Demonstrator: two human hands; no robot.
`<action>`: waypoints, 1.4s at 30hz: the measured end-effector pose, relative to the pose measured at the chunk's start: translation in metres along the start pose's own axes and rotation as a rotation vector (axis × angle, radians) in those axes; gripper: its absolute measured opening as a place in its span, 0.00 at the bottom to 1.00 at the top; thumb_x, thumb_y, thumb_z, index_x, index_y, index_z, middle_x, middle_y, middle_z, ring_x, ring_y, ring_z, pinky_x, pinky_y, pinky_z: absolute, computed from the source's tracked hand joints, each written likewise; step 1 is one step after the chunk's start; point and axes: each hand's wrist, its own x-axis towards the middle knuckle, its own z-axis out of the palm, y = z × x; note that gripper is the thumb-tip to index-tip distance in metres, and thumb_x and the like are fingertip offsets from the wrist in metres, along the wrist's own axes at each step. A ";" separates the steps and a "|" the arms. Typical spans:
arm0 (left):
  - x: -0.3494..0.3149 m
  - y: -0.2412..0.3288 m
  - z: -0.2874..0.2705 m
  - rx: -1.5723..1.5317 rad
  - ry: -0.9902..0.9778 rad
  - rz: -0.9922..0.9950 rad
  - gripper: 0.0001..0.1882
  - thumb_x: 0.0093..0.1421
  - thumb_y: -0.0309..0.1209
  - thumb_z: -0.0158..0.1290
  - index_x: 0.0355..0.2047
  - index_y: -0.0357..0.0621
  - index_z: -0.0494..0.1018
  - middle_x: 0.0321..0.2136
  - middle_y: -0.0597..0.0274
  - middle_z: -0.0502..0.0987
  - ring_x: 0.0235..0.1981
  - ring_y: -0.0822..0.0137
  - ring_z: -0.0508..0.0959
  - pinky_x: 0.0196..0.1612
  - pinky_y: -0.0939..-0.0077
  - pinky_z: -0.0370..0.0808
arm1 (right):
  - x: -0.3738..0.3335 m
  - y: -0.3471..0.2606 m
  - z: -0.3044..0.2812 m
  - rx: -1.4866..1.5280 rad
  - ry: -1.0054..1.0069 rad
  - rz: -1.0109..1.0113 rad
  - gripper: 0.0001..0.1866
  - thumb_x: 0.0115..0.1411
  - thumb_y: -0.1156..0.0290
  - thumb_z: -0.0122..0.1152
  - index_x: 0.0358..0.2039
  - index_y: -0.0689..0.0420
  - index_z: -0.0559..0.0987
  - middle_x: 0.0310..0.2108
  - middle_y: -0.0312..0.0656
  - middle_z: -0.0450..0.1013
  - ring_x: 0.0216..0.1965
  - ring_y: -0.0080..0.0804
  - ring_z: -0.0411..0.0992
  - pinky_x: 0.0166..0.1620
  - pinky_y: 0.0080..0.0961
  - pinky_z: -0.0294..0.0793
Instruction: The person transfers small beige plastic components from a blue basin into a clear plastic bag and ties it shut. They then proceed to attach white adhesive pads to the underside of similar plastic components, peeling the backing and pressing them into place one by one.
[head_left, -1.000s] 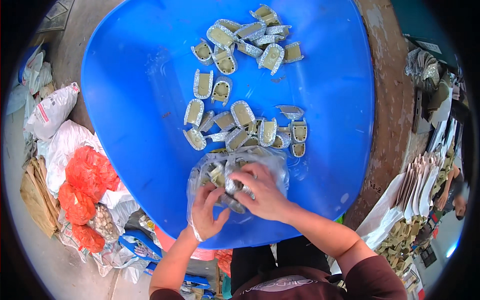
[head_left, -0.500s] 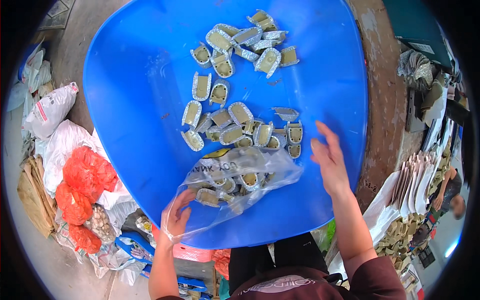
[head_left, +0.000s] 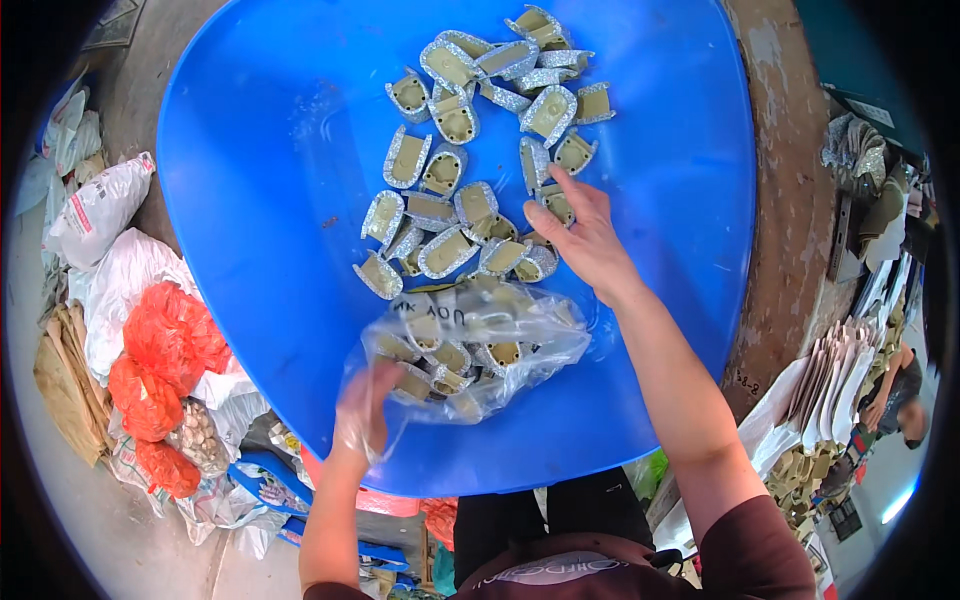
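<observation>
Several U-shaped shoe heels (head_left: 447, 252), beige inside with silver glitter rims, lie loosely in a large blue plastic tub (head_left: 270, 230). A clear plastic bag (head_left: 480, 345) with dark print rests in the near part of the tub, with more heels inside it. My left hand (head_left: 362, 410), somewhat blurred, is at the bag's mouth with the film around its wrist, its fingers curled on the bag. My right hand (head_left: 585, 235) reaches over the right of the pile. Its thumb and forefinger are apart beside a heel (head_left: 556, 203), and nothing is lifted.
Left of the tub are red plastic bags (head_left: 170, 335), white sacks (head_left: 105, 215) and a blue slipper-like item (head_left: 270, 488). A worn wooden surface (head_left: 785, 190) runs along the right, with stacked flat sheets (head_left: 830, 375) and a heap of beige pieces (head_left: 800, 475) beyond. Another person (head_left: 890, 395) is at far right.
My right hand has moved left and away from me into the heels; a few at the right now lie farther away. My left hand and the bag have shifted slightly nearer to me.
</observation>
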 end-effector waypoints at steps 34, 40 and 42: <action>-0.104 0.064 -0.084 -1.555 -0.385 -0.278 0.32 0.55 0.22 0.49 0.63 0.46 0.59 0.54 0.49 0.70 0.51 0.59 0.74 0.56 0.66 0.66 | -0.223 0.000 -0.069 0.338 -0.200 0.097 0.12 0.56 0.77 0.61 0.40 0.61 0.72 0.16 0.26 0.60 0.17 0.11 0.53 0.21 0.17 0.50; -0.099 0.078 -0.067 -1.362 -0.162 -0.601 0.34 0.53 0.20 0.51 0.62 0.38 0.58 0.41 0.52 0.76 0.43 0.64 0.76 0.48 0.70 0.69 | -0.216 -0.016 -0.074 0.277 -0.171 0.205 0.17 0.58 0.76 0.58 0.48 0.61 0.71 0.17 0.26 0.60 0.17 0.12 0.54 0.21 0.18 0.51; -0.087 0.086 -0.058 -1.336 -0.101 -0.695 0.32 0.53 0.19 0.50 0.61 0.37 0.59 0.40 0.53 0.77 0.42 0.64 0.77 0.46 0.73 0.71 | -0.202 -0.007 -0.071 -0.043 -0.160 0.073 0.21 0.58 0.74 0.59 0.52 0.60 0.70 0.19 0.30 0.63 0.20 0.18 0.59 0.24 0.21 0.60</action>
